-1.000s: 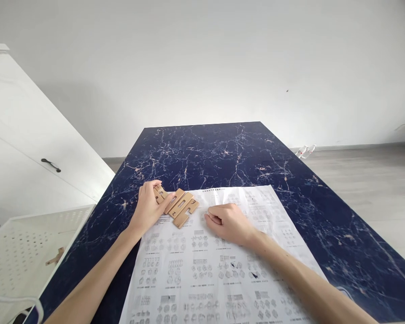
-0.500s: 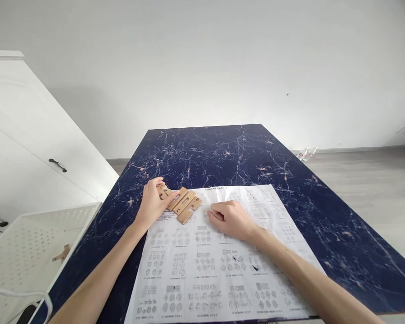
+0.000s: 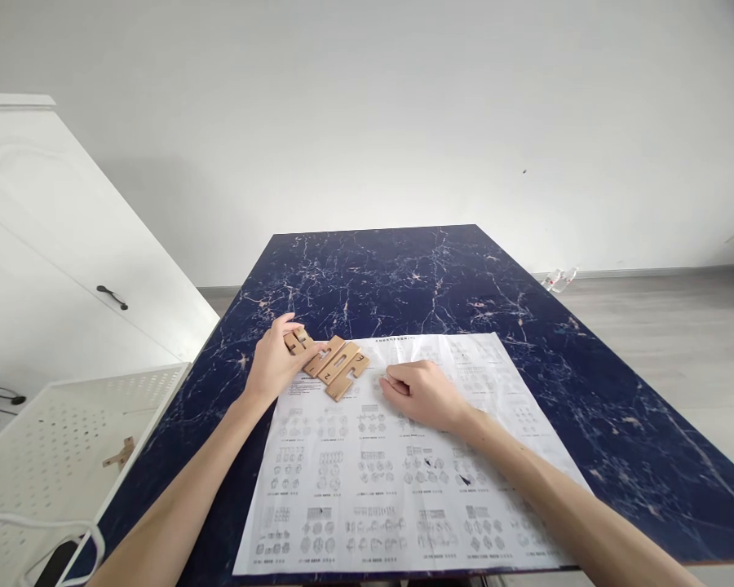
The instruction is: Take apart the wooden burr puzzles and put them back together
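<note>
My left hand (image 3: 276, 359) is at the upper left corner of a printed sheet, around the left end of a row of flat wooden puzzle pieces. Its thumb lies across the pieces, and its fingers curve around their far left side. The notched and slotted wooden puzzle pieces (image 3: 338, 368) lie side by side, slanting over the sheet's edge; dark numerals mark some of them. My right hand (image 3: 425, 393) rests as a loose fist on the paper sheet (image 3: 367, 489), apart from the pieces. Nothing shows between its curled fingers, though the palm is hidden.
Small diagrams cover the sheet, which lies on a dark blue marbled table (image 3: 373, 277). At the left stand a white cabinet (image 3: 67, 244) and a white perforated tray (image 3: 42, 456) holding a wooden piece (image 3: 120, 453) and a white cable (image 3: 37, 518).
The view has shifted slightly. My left index finger is raised a little more above the wooden puzzle pieces. My right fist stays on the sheet.
</note>
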The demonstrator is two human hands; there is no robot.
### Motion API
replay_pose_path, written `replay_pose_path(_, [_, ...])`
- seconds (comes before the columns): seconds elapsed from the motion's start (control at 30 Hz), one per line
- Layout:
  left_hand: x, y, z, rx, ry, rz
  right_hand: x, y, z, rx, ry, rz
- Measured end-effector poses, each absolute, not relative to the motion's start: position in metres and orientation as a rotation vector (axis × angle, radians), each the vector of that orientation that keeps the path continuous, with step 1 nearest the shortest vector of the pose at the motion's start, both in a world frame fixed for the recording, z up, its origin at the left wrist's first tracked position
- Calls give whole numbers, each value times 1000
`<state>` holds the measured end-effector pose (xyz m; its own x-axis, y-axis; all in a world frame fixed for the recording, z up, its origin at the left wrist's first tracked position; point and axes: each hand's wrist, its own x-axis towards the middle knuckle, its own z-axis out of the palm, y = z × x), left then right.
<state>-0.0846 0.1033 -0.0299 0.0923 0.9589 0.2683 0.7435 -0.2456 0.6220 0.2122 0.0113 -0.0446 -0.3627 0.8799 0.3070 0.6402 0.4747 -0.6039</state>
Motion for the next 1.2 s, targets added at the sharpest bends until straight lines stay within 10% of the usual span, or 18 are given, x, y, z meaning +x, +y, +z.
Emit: replay_pose_path(1.2, [-99, 108, -30, 2474, 1900, 760, 214, 10, -46, -1248, -2123, 515])
